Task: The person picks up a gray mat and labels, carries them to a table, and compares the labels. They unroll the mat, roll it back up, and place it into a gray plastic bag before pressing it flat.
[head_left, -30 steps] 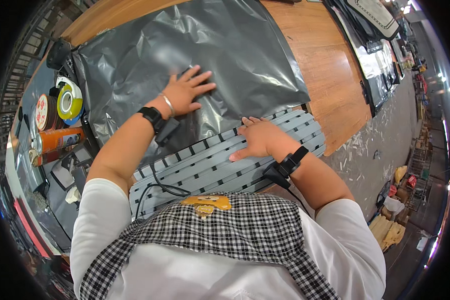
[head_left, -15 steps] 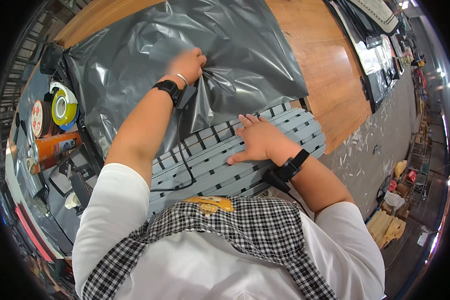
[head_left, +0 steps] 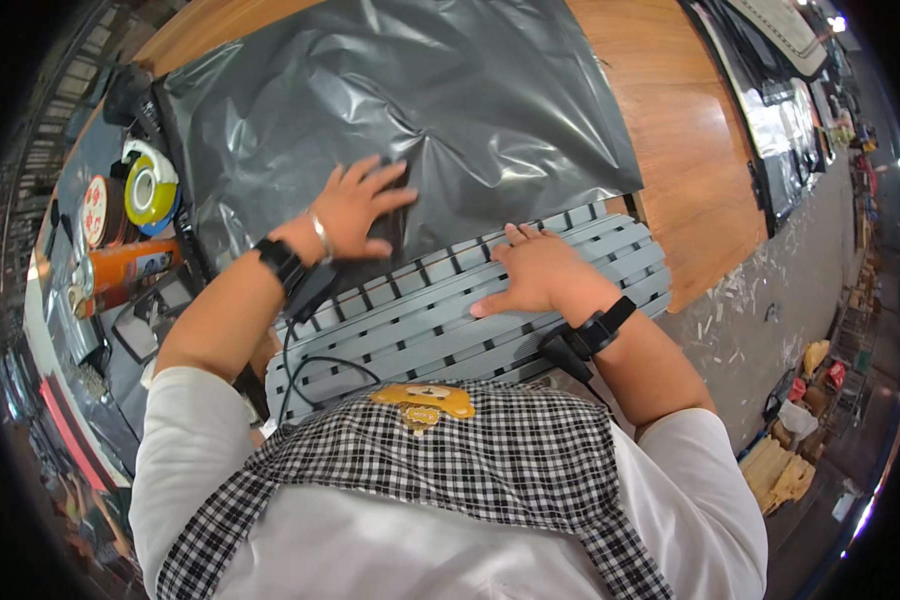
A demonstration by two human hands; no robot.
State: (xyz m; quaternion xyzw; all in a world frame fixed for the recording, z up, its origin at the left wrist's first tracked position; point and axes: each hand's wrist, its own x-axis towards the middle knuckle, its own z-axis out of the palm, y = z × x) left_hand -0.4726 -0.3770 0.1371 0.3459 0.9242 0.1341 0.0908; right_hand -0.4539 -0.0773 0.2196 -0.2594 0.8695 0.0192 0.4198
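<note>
A dark grey plastic sheet [head_left: 300,100], creased and glossy, lies over the wooden table. Along its near edge sits a light grey slatted panel [head_left: 440,340] with rows of dark gaps. My left hand [head_left: 355,212] is over the sheet's near part with its fingers spread, holding nothing; whether it touches the plastic I cannot tell. On the slats near the sheet's edge rests my right hand [head_left: 548,272], open, with its thumb apart from the fingers. A black cable [head_left: 320,365] loops across the left end of the panel.
At the left stand rolls of tape, one yellow-green [head_left: 152,192], and an orange can [head_left: 135,268] lying on its side. Bare wooden tabletop [head_left: 680,150] shows at the right, with dark plastic-covered items [head_left: 770,120] beyond. White scraps [head_left: 715,320] litter the floor.
My left hand has let go of the bunched plastic, spread its fingers and drawn back toward me. The sheet lies flatter where it was pinched. My right hand stays on the slats.
</note>
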